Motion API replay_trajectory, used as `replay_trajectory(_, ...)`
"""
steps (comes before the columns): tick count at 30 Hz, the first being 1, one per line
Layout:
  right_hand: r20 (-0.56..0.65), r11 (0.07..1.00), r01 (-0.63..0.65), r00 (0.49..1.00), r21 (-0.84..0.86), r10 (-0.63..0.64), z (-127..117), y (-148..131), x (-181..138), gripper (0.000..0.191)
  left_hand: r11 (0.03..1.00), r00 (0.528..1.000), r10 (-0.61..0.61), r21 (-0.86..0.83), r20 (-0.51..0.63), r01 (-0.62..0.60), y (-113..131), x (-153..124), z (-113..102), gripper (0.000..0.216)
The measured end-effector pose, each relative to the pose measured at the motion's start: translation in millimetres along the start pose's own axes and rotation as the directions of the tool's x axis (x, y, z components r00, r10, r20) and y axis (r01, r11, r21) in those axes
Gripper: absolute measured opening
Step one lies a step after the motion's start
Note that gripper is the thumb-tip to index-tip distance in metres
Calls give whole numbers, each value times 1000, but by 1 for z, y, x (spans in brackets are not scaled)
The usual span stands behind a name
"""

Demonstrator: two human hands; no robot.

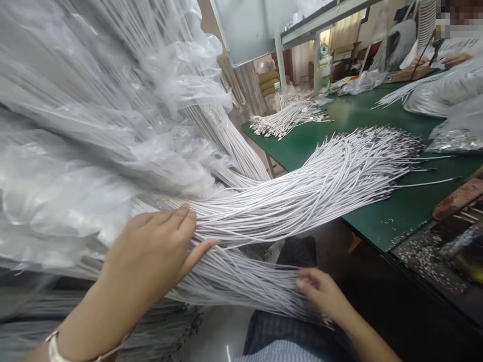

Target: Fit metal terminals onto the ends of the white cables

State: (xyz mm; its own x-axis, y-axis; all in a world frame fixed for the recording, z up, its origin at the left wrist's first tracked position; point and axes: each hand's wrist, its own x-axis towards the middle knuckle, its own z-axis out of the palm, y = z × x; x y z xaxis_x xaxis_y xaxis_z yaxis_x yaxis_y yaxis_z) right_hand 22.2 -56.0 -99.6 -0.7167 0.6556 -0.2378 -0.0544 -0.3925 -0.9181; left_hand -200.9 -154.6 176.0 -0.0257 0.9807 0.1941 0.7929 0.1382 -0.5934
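A thick bundle of thin white cables (287,201) runs from the left onto the green table, its dark-tipped ends fanned out there. My left hand (151,246) lies over this bundle, fingers bent down around it and thumb stretched along its lower side. Below, a second hanging bundle of white cables (241,276) slopes toward my lap, slightly blurred. Near its lower end my right hand (320,291) pinches some of these cables between thumb and curled fingers. Clear plastic wrapping (166,161) covers the cables at the left.
On the green table (350,110) lies a smaller cable bundle (289,118). Plastic-wrapped coils (449,95) sit at the right, near another person's hands (455,60). A brick (458,197) rests by the table's edge among small scraps. A bottle (325,73) stands at the back.
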Motion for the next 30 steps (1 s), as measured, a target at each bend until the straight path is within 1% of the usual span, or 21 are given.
replay_trajectory(3,99,989,15,995,149,-30,23,-7,32,51,1000,1000,19,-7,1,-19,4,-12,-3,57)
replay_trajectory(5,125,966,48,989,254,-82,41,-11,48,67,1000,1000,23,6,18,-23,6,-17,-5,54)
replay_trajectory(6,125,951,63,987,303,-106,48,-13,55,70,1000,999,18,19,43,-19,7,-19,-5,53)
replay_trajectory(7,118,934,76,985,350,-124,55,-14,60,72,999,997,10,32,74,-13,8,-19,-5,52)
replay_trajectory(9,99,900,90,984,426,-145,63,-16,66,67,999,989,14,35,144,-20,11,-17,-2,53)
replay_trajectory(11,78,872,91,986,481,-146,66,-17,68,60,998,975,61,-7,211,-61,18,-13,4,53)
replay_trajectory(14,40,844,84,991,530,-124,64,-17,70,53,984,935,171,-101,310,-147,39,-6,20,47)
replay_trajectory(16,17,835,77,995,544,-102,61,-16,71,52,963,912,249,-184,327,-197,57,-2,35,43)
replay_trajectory(17,5,834,73,996,547,-90,59,-15,72,53,950,902,275,-238,331,-202,67,0,44,43)
replay_trajectory(18,-6,834,69,997,547,-78,58,-15,72,54,939,898,280,-293,341,-181,78,2,52,44)
replay_trajectory(20,-32,839,62,998,540,-53,54,-14,73,56,915,881,238,-400,409,-62,99,6,69,47)
replay_trajectory(23,-86,853,59,996,519,-17,47,-15,74,53,880,878,240,-475,414,-17,128,13,90,53)
replay_trajectory(27,-193,870,92,981,485,4,34,-22,73,42,836,895,228,-548,383,21,157,22,103,51)
replay_trajectory(30,-264,880,133,965,456,-9,23,-27,71,36,805,913,218,-592,346,33,173,23,107,60)
